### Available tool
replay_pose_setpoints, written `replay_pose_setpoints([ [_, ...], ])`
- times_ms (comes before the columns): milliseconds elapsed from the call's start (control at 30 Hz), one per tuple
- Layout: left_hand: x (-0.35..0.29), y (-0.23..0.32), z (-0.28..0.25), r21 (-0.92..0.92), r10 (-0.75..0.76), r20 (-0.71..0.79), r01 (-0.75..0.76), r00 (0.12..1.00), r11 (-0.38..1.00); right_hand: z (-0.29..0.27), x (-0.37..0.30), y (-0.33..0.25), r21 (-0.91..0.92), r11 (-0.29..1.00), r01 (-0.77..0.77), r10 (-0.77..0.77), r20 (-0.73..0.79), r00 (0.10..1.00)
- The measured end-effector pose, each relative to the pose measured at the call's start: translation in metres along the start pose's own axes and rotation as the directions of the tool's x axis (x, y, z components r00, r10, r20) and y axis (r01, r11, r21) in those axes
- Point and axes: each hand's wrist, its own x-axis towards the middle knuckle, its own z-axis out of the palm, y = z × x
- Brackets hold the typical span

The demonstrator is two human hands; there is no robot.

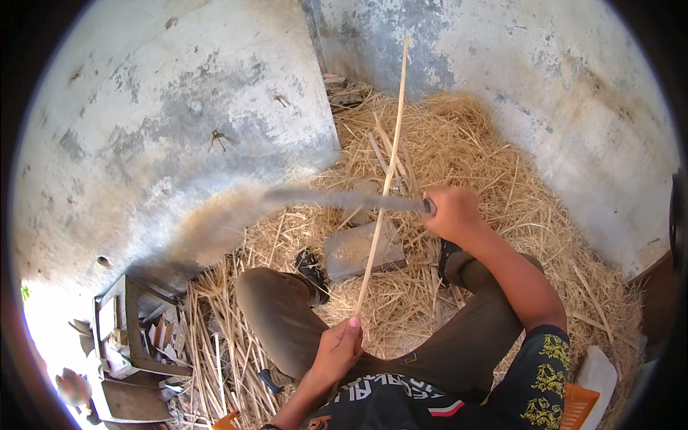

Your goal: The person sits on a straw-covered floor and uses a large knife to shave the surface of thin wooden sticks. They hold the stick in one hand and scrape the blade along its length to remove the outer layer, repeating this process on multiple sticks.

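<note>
The left hand [337, 351] was clamped around the lower end of a long thin bamboo strip [385, 183], holding it steeply upright so that its top reached up against the grey wall [179, 107]. The right hand [450, 213] was wrapped tight around the handle of a long blade [322, 198], which showed only as a motion-blurred streak running leftward across the strip. Beneath the crossing lay a flat grey block [351, 251] on the straw [487, 143], between the person's bent knees. At the lower left edge of the straw bed stood a wooden frame [125, 322] with scraps around it.
</note>
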Motion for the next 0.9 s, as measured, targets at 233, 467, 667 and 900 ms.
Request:
replay_pose_setpoints([
  [233, -0.009, -0.002, -0.001, 0.054, -0.009, -0.018, 0.010, 1.000, 0.998, 0.001, 0.037, 0.038, 0.012, 0.951, -0.310, 0.310, -0.076, 0.948],
  [467, -0.005, -0.015, -0.005, 0.209, 0.095, -0.068, -0.079, 0.993, 0.975, 0.004, 0.018, 0.023, -0.047, 0.999, -0.017, 0.018, 0.015, 1.000],
  [667, -0.012, -0.041, -0.018, 0.510, 0.261, -0.163, -0.145, 0.951, 0.848, -0.002, 0.035, 0.050, -0.086, 0.947, -0.309, 0.313, 0.047, 0.948],
  [900, -0.012, 0.006, -0.001, 0.670, 0.372, -0.251, -0.117, 0.894, 0.733, 0.017, 0.012, 0.022, -0.139, 0.978, 0.153, -0.152, 0.015, 0.988],
])
